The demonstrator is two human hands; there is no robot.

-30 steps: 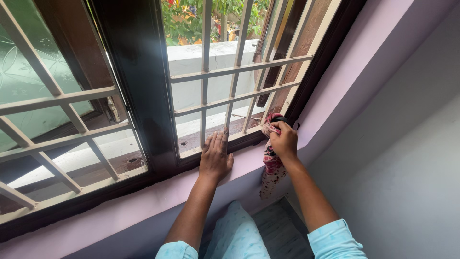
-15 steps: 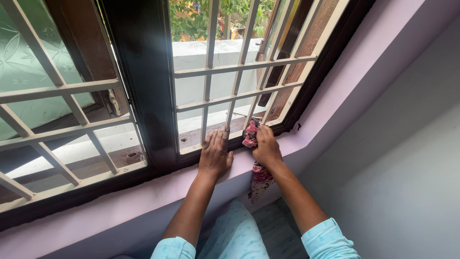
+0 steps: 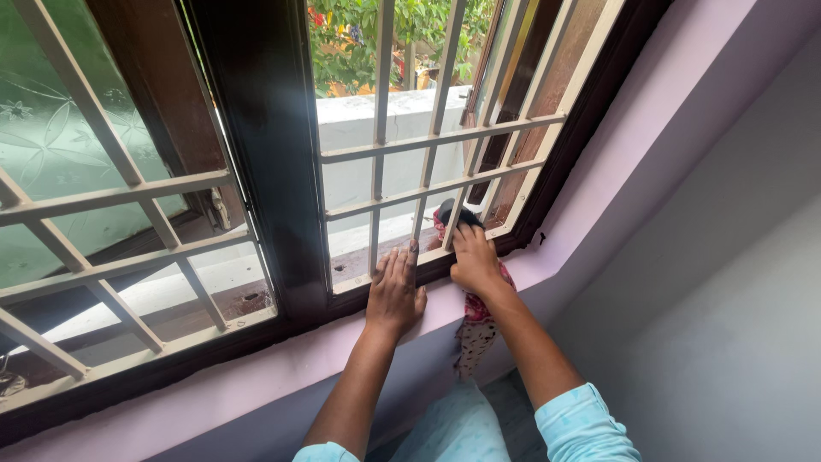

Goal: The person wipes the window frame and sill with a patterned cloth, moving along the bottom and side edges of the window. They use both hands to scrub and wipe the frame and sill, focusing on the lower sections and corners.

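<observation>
Since the earlier frames the right hand [image 3: 475, 261] has carried the cloth [image 3: 475, 318] leftward along the bottom of the window, away from the right corner, and pushed its bunched top further in between the bars; the left hand [image 3: 396, 291] has stayed flat at about the same place.

Head view. The right hand is closed around the patterned red cloth, pressing its bunched upper end against the lowest rail of the grille [image 3: 436, 141], just left of the right corner of the dark window frame [image 3: 590, 103]. The loose end of the cloth hangs down below the hand, in front of the lilac sill [image 3: 256, 368]. The left hand lies open, palm down, on the sill edge, just left of the right hand, fingertips reaching the bottom rail; it grips nothing.

The cream bars of the grille stand between the hands and the wooden ledge [image 3: 351, 257] on the far side. A wide dark post [image 3: 265, 154] divides the window, left of both hands. Far left, patterned green glass [image 3: 51, 162] sits behind a second set of bars. A white wall [image 3: 393, 111] and green foliage [image 3: 359, 43] lie far outside. A grey wall [image 3: 727, 299] fills the right side.
</observation>
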